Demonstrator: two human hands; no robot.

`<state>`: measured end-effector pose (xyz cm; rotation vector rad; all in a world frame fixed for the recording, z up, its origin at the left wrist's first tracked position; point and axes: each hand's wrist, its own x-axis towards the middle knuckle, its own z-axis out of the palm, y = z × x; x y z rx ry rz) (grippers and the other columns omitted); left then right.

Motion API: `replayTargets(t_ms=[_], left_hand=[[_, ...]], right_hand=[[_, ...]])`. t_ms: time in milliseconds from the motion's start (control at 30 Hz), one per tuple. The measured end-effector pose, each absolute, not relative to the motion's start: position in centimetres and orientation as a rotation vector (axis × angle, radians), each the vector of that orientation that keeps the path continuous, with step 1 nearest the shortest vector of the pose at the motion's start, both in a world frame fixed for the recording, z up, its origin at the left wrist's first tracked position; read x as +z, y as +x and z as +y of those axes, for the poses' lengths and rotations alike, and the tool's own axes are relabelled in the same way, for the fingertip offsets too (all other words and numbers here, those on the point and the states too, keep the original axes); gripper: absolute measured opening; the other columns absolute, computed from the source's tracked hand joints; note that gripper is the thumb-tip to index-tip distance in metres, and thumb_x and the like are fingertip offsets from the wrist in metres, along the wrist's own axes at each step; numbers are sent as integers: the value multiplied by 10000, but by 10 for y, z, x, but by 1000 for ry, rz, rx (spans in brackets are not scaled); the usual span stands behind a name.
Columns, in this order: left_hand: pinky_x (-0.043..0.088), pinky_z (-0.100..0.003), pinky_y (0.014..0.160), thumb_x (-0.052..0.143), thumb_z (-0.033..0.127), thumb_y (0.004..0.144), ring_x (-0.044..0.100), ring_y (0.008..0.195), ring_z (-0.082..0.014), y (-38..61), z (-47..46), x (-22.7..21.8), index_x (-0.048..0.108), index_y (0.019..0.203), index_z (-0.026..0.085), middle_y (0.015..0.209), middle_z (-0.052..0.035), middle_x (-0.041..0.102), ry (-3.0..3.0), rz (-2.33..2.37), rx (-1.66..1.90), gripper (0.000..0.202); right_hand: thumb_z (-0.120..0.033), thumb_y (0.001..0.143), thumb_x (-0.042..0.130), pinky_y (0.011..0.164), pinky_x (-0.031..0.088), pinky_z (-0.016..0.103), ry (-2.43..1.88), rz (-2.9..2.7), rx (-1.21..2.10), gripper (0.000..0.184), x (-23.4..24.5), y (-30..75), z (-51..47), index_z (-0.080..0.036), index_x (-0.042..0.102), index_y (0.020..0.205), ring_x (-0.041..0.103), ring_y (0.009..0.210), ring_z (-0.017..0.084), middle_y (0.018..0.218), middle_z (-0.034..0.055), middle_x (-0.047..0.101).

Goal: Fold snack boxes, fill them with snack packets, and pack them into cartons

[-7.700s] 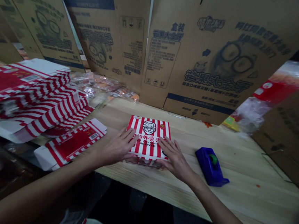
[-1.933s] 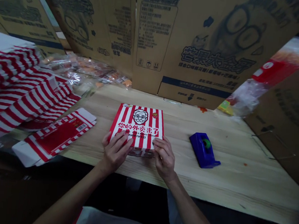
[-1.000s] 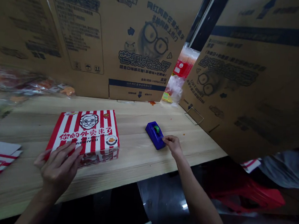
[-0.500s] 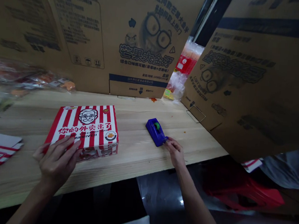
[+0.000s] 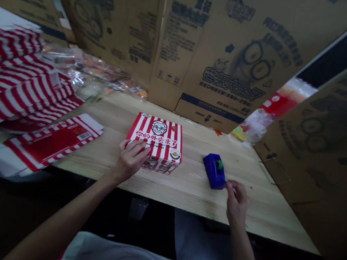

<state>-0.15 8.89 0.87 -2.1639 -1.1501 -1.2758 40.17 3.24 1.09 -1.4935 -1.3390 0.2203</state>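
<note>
A closed red-and-white striped box (image 5: 159, 139) with a cartoon face lies on the wooden table (image 5: 186, 188). My left hand (image 5: 131, 158) rests flat on its near left corner, fingers stretched over the lid. A blue tape dispenser (image 5: 215, 171) sits to the box's right. My right hand (image 5: 236, 198) is just in front of the dispenser's near end, fingers pinched together as if on a strip of tape; the tape itself is too thin to make out.
Flat striped box blanks (image 5: 47, 143) lie at the table's left edge, with a tall stack (image 5: 17, 76) behind. Clear snack packets (image 5: 96, 72) sit at the back left. Large cardboard cartons (image 5: 229, 50) wall the back and right side. A plastic bag (image 5: 262, 117) leans in the gap.
My view has swung back left. My right hand has drawn away from the dispenser toward the table's front edge, fingers pinched. My left hand stays on the box.
</note>
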Motion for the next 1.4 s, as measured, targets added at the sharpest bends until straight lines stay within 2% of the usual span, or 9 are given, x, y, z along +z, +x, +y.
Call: replayTargets(t_ms=[200,333,467,667,867,1000,1200,1267,1400], left_hand=[[311,-439,973,604,196,891,635,1069,-242,-1,87,7,667,1055,207,1041,-83,724,-2155,-1157,-1289,176],[302,-433,976,553,199,922,634,1074,-233,-1,85,10,678,1038,201,1043,-75,732,-2185,-1196,-1274,171],[307,-431,969,541,187,923,638,1051,-230,0,87,9,687,981,177,1018,-83,737,-2154,-1186,-1299,158],[311,-447,983,539,198,909,624,1067,-239,-2,87,6,668,1042,172,1057,-99,721,-2174,-1162,-1319,187],[298,-476,978,624,454,864,623,1053,-269,1,86,7,665,1021,173,1043,-113,717,-2176,-1204,-1323,324],[299,-452,954,654,364,868,643,1007,-246,8,87,9,669,960,192,961,-66,733,-2085,-1263,-1384,196],[291,-449,946,657,335,873,656,1001,-243,10,85,12,656,975,189,929,-59,739,-2061,-1267,-1401,178],[295,-453,946,658,343,869,654,1008,-250,10,85,11,656,983,188,953,-67,739,-2065,-1275,-1394,192],[307,-459,952,656,355,866,650,1010,-253,8,85,8,651,1003,209,1002,-74,737,-2076,-1277,-1368,200]], right_hand=[[-281,937,528,768,447,308,-986,-2509,509,194,123,258,90,-181,608,791,565,844,177,900,60,585],[-204,911,559,746,418,304,-807,-2993,222,172,131,186,114,-143,639,771,536,811,180,876,78,586],[-191,892,558,818,396,351,-804,-3218,-164,156,124,158,121,-107,685,856,560,893,225,941,127,632],[-211,858,574,910,359,407,-892,-3295,-416,202,141,147,120,-69,705,919,576,986,283,983,165,660],[-228,875,584,824,409,359,-957,-3364,-241,170,147,147,129,-106,702,879,609,941,256,975,138,666],[-158,848,607,810,441,351,-949,-3289,-131,104,152,155,139,-101,685,887,618,917,247,959,137,667],[-258,894,584,890,483,414,-716,-2507,-75,286,133,214,114,-160,594,1162,574,1052,253,1109,147,595],[-281,866,624,959,451,481,-571,-2460,-202,373,110,233,96,-218,568,1230,538,1135,272,1210,146,548],[-392,865,624,1094,263,600,-612,-2647,-348,489,67,243,77,-314,517,1335,381,1339,318,1440,143,417]])
